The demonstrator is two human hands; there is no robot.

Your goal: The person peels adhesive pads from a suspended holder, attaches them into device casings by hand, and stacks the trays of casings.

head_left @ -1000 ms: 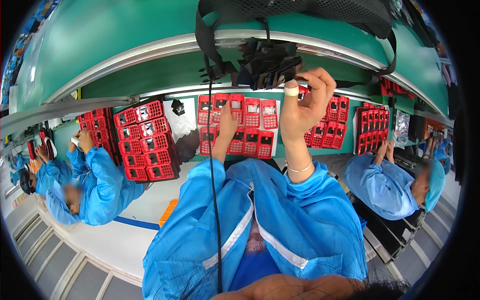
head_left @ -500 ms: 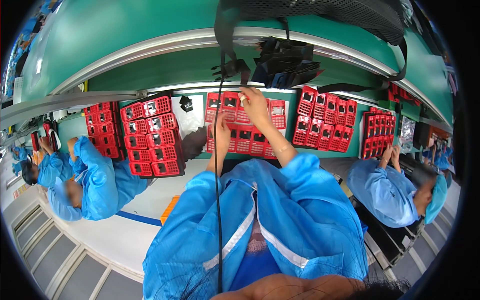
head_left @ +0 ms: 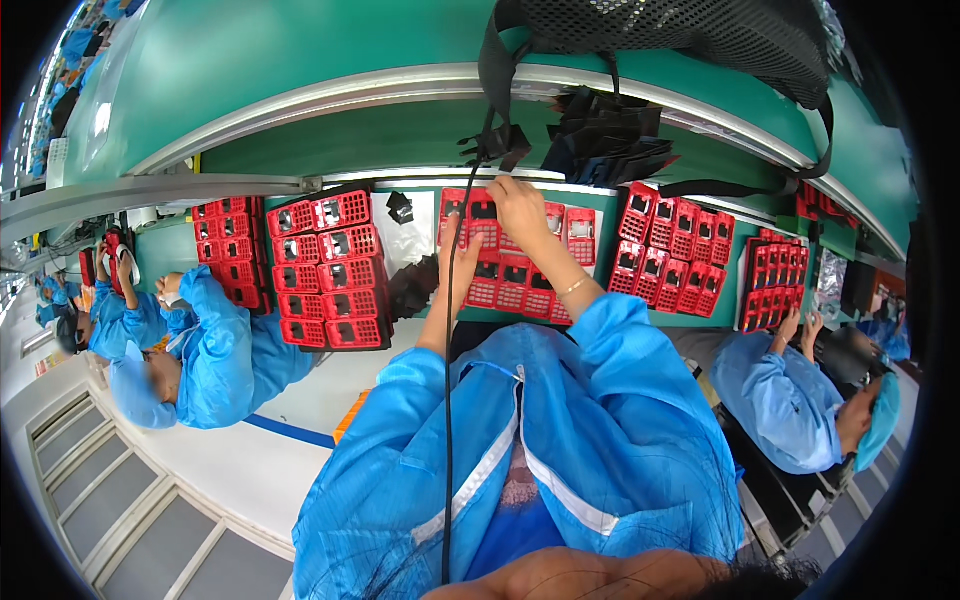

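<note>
In front of me lie two rows of red plastic housings (head_left: 512,285) with keypad grids; several have black patches at their windows. My right hand (head_left: 522,218) is over the back row, its fingers bent down and pinched together at a housing's top edge. Whatever sits between those fingertips is too small to make out. At the left end of the rows, my left hand (head_left: 458,265) is raised with fingers stretched and thumb apart, beside the housings. A black cable (head_left: 449,400) runs down across the view in front of this hand.
Trays of red housings stand left (head_left: 345,275) and right (head_left: 672,245). A black piece (head_left: 400,208) lies on a white sheet, near a dark crumpled heap (head_left: 412,288). Black sheets (head_left: 605,140) and a black mesh bag (head_left: 690,40) are behind. Co-workers (head_left: 235,345) sit on both sides.
The whole view has shifted, moving the scene rightward. My right hand has moved slightly left over the back row. The fingers of my left hand have lifted and spread.
</note>
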